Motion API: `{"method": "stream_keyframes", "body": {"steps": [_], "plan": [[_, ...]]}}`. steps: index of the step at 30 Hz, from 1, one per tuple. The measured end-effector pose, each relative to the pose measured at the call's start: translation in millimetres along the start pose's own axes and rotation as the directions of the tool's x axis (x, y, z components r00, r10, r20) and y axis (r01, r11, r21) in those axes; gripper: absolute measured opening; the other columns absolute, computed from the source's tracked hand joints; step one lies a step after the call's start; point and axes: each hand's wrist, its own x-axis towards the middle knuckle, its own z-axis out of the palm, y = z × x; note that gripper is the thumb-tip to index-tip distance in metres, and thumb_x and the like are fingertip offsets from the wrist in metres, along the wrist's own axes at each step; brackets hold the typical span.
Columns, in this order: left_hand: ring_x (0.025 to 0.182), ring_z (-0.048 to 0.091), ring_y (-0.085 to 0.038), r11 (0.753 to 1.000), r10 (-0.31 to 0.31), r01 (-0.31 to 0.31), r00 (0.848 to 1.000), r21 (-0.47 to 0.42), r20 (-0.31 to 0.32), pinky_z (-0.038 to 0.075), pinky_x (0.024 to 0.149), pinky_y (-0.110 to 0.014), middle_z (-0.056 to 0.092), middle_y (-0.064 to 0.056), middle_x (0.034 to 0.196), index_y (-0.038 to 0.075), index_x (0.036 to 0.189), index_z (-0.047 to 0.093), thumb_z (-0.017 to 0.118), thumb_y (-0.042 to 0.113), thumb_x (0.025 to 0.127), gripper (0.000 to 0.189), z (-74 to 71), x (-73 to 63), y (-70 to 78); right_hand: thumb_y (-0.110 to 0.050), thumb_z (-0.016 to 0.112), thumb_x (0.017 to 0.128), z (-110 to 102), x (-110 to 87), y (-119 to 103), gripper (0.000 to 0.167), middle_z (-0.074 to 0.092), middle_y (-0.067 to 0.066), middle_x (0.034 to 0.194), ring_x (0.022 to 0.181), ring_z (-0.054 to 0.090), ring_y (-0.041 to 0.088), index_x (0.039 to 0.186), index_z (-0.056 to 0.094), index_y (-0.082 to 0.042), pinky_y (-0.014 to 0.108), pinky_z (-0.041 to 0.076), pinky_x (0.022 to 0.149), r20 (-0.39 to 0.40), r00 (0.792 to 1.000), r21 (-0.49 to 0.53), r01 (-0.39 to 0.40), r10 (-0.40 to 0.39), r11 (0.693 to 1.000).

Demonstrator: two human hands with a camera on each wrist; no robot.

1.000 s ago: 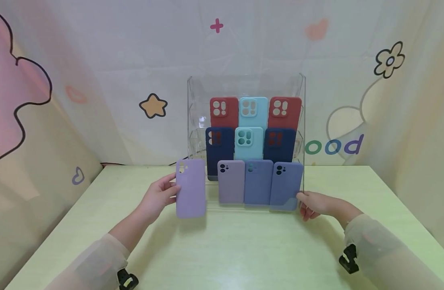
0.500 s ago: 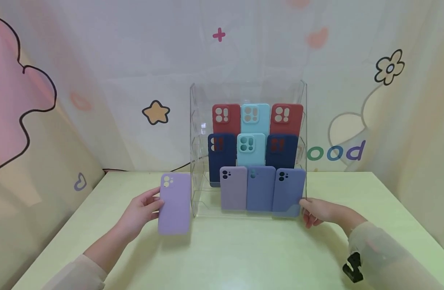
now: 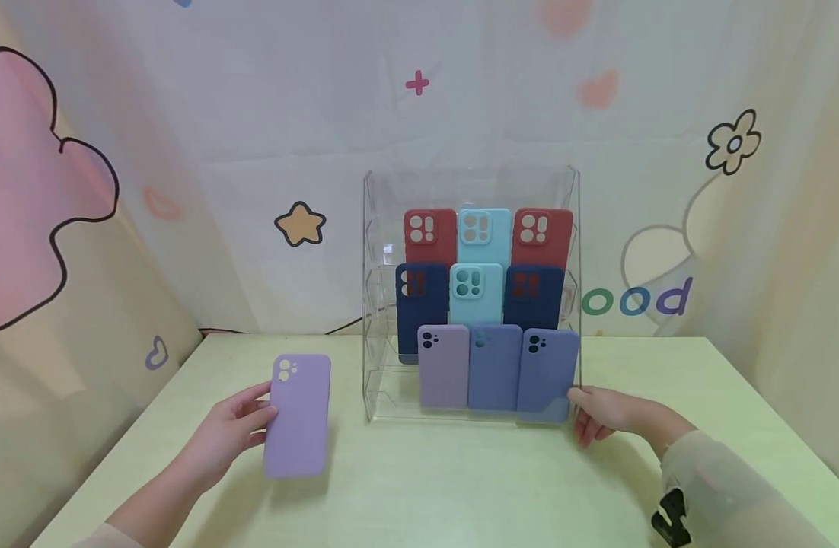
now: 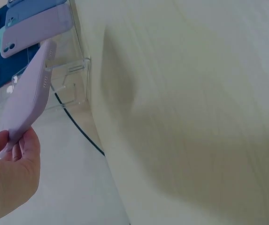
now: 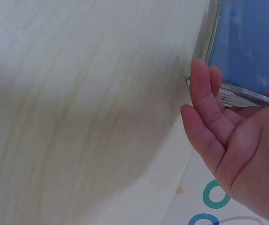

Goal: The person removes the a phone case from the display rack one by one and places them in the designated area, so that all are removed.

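Head view: since the earlier frames the purple phone case [image 3: 299,418] has been carried farther left, and a clear gap is now left between it and the clear rack [image 3: 467,186]. The case is held near-upright, slightly tilted, above the surface [image 3: 460,495], with a shadow cast beneath. Its left edge is pinched by the left hand [image 3: 224,440], thumb laid on the front, fingers partly hidden behind; the opening is narrow, about the thickness of the case. The rack's lower right corner is gripped by the right hand [image 3: 601,412]. A lilac case [image 3: 444,369] and two blue-violet cases [image 3: 493,369] are lined up in the lowest tier, with cases of navy, pale blue and red [image 3: 476,293] stood behind. Step in hand, as judged: the purple phone case being brought away while the rack is steadied. For the next move, a controlled lowering seems called for, the edge grip kept until the case is supported.

Left wrist view: the purple phone case is seen nearly edge-on, its near end pinched between thumb and fingers; the rack is set beyond.

Right wrist view: the rack's edge is caught by the thumb, mostly out of frame, and a partly hidden finger; the other fingers are loosely bent, holding nothing.
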Motion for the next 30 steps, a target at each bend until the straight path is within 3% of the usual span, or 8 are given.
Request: {"method": "stream_keyframes", "body": {"steps": [21, 30], "plan": [[0.092, 0.060, -0.013, 0.998, -0.037, 0.036, 0.999, 0.059, 0.026, 0.050, 0.083, -0.034, 0.058, -0.013, 0.109, -0.010, 0.142, 0.023, 0.050, 0.011, 0.096, 0.058, -39.9, -10.8, -24.6, -0.030, 0.019, 0.101, -3, 1.1, 0, 0.049, 0.061, 0.009, 0.074, 0.071, 0.058, 0.020, 0.091, 0.053, 0.004, 0.035, 0.048, 0.070, 0.036, 0.999, 0.022, 0.003, -0.004, 1.000], [0.091, 0.060, -0.013, 0.992, -0.045, 0.040, 0.998, 0.118, 0.038, 0.051, 0.082, -0.034, 0.059, -0.015, 0.107, -0.013, 0.141, 0.022, 0.051, 0.012, 0.095, 0.059, -64.2, -15.6, -36.0, -0.029, 0.019, 0.101, -2, 0.6, 1, 0.049, 0.061, 0.009, 0.075, 0.072, 0.059, 0.020, 0.091, 0.054, 0.004, 0.035, 0.049, 0.070, 0.045, 0.999, 0.022, -0.003, 0.002, 1.000]]}}
